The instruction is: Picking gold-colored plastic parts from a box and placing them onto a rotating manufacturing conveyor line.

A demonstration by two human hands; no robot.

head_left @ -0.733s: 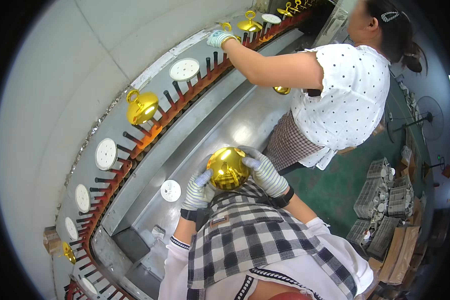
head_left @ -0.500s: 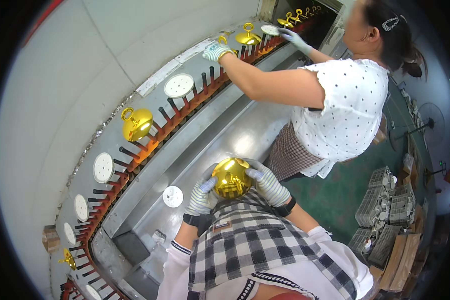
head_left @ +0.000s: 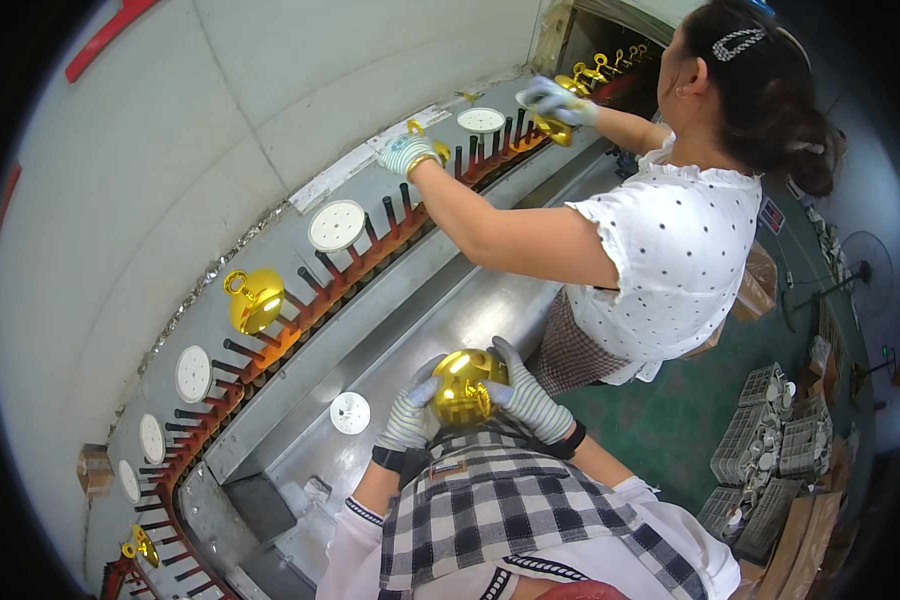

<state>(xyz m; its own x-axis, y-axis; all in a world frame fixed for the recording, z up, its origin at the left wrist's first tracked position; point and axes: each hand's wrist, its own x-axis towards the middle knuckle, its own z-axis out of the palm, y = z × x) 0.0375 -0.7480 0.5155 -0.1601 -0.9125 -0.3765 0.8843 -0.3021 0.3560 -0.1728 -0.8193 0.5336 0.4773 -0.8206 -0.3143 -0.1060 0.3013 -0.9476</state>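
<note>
Between my two striped, gloved hands is a shiny gold dome [head_left: 465, 372] with a ring handle, close in front of my checked apron. My left hand [head_left: 410, 415] grips its left edge. My right hand [head_left: 530, 402] closes on its right side, fingers near the ring handle, which faces toward me. Left of my left hand, a white perforated disc [head_left: 350, 412] lies on the metal ledge [head_left: 305, 440]. Past the ledge, the line of upright rods bears another gold dome with a ring [head_left: 258, 300] and a white disc [head_left: 337, 226].
A co-worker [head_left: 670, 250] stands at my front right, both gloved hands over the curved conveyor [head_left: 300, 325]. Its black-tipped rods stick up along the ledge. Grey crates [head_left: 745, 435] of small white parts and cardboard [head_left: 805, 540] stand on the green floor at right.
The gold dome has turned in my hands, so its ring handle now shows. Pieces on the conveyor have shifted toward the lower left. The co-worker's right hand now holds a gold piece.
</note>
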